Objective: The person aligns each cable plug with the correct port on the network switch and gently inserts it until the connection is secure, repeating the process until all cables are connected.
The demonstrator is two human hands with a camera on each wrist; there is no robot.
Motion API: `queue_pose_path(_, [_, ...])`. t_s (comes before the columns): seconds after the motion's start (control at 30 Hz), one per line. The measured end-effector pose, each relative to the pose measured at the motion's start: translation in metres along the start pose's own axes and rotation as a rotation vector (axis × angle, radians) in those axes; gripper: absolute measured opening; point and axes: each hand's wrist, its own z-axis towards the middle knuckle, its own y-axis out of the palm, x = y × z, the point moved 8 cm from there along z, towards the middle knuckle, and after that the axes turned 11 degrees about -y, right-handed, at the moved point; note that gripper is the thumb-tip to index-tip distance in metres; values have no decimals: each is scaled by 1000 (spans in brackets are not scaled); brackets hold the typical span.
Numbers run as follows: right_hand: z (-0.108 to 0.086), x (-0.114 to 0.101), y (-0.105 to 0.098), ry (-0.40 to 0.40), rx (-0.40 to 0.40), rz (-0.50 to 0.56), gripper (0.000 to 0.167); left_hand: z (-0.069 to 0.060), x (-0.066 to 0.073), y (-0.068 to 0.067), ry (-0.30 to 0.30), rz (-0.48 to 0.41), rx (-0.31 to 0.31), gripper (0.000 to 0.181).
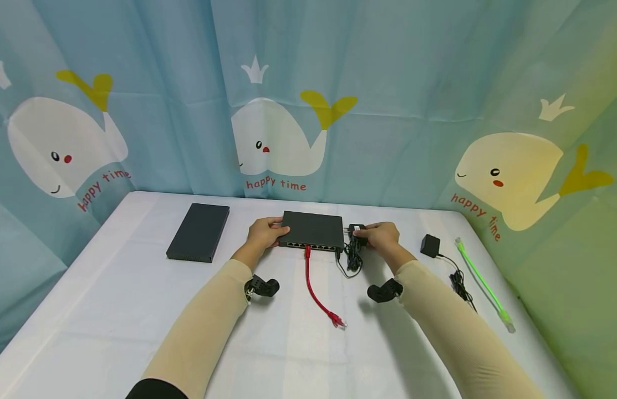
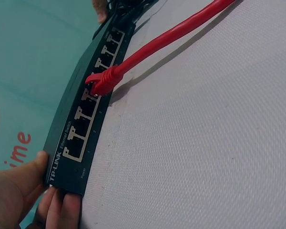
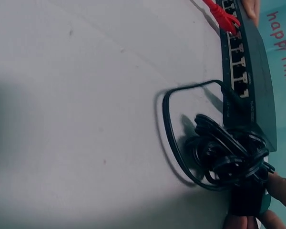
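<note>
A black TP-LINK Ethernet switch (image 1: 312,228) is in the middle of the head view, its row of ports facing me. My left hand (image 1: 265,231) grips its left end, thumb on top and fingers underneath in the left wrist view. A red network cable (image 2: 167,38) is plugged into one of the middle ports; its other end lies on the table. My right hand (image 1: 383,237) holds a black power adapter (image 3: 248,202) beside the switch's right end. The adapter's bundled cord (image 3: 224,152) hangs by it, and its plug sits in the switch's front right side.
Another flat black box (image 1: 198,231) lies to the left on the white table (image 1: 113,310). On the right are a second black adapter (image 1: 430,245) with a bundled cord (image 1: 459,282) and a green network cable (image 1: 483,282). A whale-print curtain (image 1: 403,83) hangs behind.
</note>
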Motion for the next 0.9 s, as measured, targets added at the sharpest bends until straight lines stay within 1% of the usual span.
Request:
queue_pose_path(0.17, [3,4,2,70,0,80,46,3,-1,0,-14,7,5,50])
queue_pose_path(0.3, [6,6,5,105,-1,106,47,1,-1,0,-16,8,4,49])
queue_pose_path(0.4, [8,8,5,114,-2,111,46,0,0,-1,-13,10,5,49])
queue_pose_path(0.63, [8,8,3,123,-14,186,46,2,-2,-1,-26,7,10,50])
queue_pose_path(0.8, [8,6,7,117,-34,168,47,1,-2,0,-15,-4,1,50])
queue_pose_path(0.9, [7,5,8,112,-26,148,47,0,-2,0,-14,-11,-4,50])
